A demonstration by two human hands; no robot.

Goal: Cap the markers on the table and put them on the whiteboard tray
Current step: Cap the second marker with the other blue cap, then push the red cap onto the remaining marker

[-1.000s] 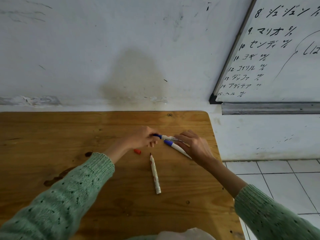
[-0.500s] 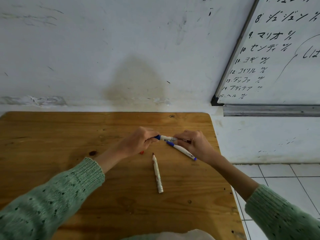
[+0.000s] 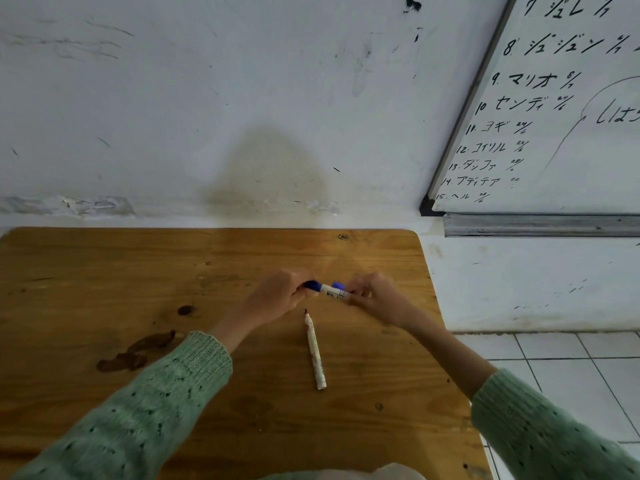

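A white marker point(image 3: 331, 292) is held level between both hands above the wooden table point(image 3: 104, 271). My left hand point(image 3: 277, 297) pinches the dark blue cap point(image 3: 312, 285) on the marker's left end. My right hand point(image 3: 377, 301) grips the marker's body and also holds a second marker, of which only the lighter blue cap point(image 3: 338, 285) shows. An uncapped white marker with a red tip point(image 3: 315, 353) lies on the table just below the hands, tip pointing away from me. The grey whiteboard tray point(image 3: 540, 225) runs along the wall at the upper right.
The whiteboard point(image 3: 561, 109) with black writing hangs above the tray, to the right of the table. The table's right edge borders white floor tiles point(image 3: 561, 368). Dark stains point(image 3: 135, 353) mark the wood at the left. The wall stands right behind the table.
The two hands have come closer together on the marker. The second marker in my right hand has swung up behind the first. The red cap on the table is now hidden by my left hand.
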